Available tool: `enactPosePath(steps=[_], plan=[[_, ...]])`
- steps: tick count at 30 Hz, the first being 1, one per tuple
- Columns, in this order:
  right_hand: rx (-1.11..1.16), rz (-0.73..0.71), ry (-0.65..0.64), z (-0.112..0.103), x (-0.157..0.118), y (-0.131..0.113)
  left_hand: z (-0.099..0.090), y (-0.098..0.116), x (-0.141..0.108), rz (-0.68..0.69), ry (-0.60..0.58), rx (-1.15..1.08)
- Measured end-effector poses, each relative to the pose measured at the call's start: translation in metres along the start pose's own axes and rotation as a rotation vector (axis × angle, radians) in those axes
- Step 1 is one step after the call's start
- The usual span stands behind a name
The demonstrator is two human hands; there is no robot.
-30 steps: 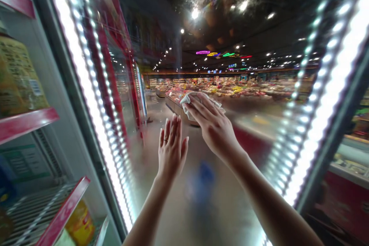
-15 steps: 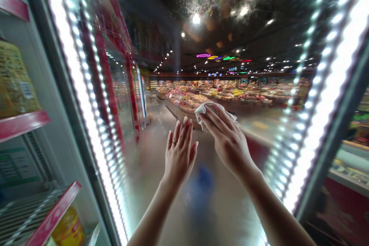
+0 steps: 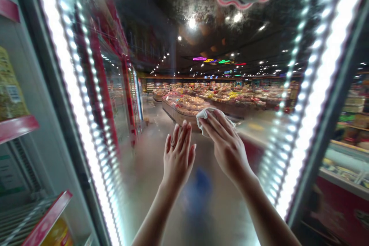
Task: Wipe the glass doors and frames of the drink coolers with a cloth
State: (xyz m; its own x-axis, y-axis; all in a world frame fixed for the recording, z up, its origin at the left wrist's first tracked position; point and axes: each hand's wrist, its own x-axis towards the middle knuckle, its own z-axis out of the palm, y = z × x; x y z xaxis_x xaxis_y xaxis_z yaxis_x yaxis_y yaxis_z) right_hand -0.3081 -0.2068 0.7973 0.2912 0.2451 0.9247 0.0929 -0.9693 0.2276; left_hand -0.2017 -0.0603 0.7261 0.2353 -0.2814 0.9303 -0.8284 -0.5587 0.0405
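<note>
A glass door pane (image 3: pixel 161 177) fills the middle of the head view, with bright light strips along both sides. My right hand (image 3: pixel 227 146) lies over a white cloth (image 3: pixel 202 116) against the glass, the cloth pinned under its fingers. To its left, my left hand (image 3: pixel 178 153) is raised with its palm toward the pane and its fingers stretched out, a ring on one finger. It holds nothing. The two hands are apart. Whether the left palm touches the glass I cannot tell.
At the left are shelves with red edge strips (image 3: pixel 19 128), a yellow package (image 3: pixel 10 92) and a yellow container (image 3: pixel 57 233). The door's dark frame (image 3: pixel 319 150) runs down the right. Produce displays (image 3: pixel 184 105) show through the glass.
The view has shifted slightly, so the door and shelves appear a little further left. Both hands keep nearly the same pose, and the cloth is still under my right hand.
</note>
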Motion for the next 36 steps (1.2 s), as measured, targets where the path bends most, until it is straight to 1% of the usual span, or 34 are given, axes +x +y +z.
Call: enactPosePath(steps=[2,4,7,10,12,14,16,18,21,23,25,27,29,31,33,36], plan=[[-0.032,0.033,0.017,-0.004,-0.008,0.006,0.001,-0.001,0.000,0.006,0.007,0.001],[-0.068,0.075,0.068,-0.010,-0.007,0.015,0.001,-0.001,0.000,0.005,0.012,0.005],[-0.072,0.096,0.130,-0.017,0.011,0.026,0.002,0.000,0.000,0.002,0.024,0.012],[-0.031,0.078,0.081,-0.019,0.025,0.023,0.002,0.001,0.000,0.002,0.036,0.015],[-0.003,0.051,0.028,-0.017,0.020,0.018,0.002,0.001,0.000,0.005,0.042,0.015],[0.002,0.031,0.006,-0.017,0.007,0.015,0.001,0.000,0.000,0.009,0.042,0.011],[-0.023,0.035,0.031,-0.018,-0.007,0.019,-0.001,-0.001,0.000,0.014,0.034,0.002],[-0.050,0.058,0.080,-0.021,-0.013,0.028,-0.003,0.000,0.000,0.019,0.026,-0.005],[-0.064,0.085,0.137,-0.024,-0.001,0.042,-0.005,0.004,0.000,0.013,0.028,-0.010],[-0.064,0.101,0.120,-0.023,0.011,0.044,-0.004,0.009,-0.001,0.016,0.028,-0.020],[-0.046,0.080,0.080,-0.020,0.016,0.039,-0.003,0.015,-0.002,0.032,0.016,-0.039],[-0.024,0.037,0.015,-0.017,0.008,0.030,0.000,0.020,-0.004,0.053,0.004,-0.055],[-0.035,0.012,-0.016,-0.016,-0.008,0.025,0.002,0.024,-0.005,0.072,0.004,-0.062],[-0.084,0.023,0.021,-0.018,-0.025,0.029,0.004,0.026,-0.006,0.084,0.006,-0.069],[-0.134,0.057,0.097,-0.022,-0.031,0.041,0.005,0.028,-0.006,0.092,0.007,-0.082],[-0.175,0.097,0.208,-0.027,-0.019,0.061,0.006,0.032,-0.006,0.104,0.010,-0.106]])
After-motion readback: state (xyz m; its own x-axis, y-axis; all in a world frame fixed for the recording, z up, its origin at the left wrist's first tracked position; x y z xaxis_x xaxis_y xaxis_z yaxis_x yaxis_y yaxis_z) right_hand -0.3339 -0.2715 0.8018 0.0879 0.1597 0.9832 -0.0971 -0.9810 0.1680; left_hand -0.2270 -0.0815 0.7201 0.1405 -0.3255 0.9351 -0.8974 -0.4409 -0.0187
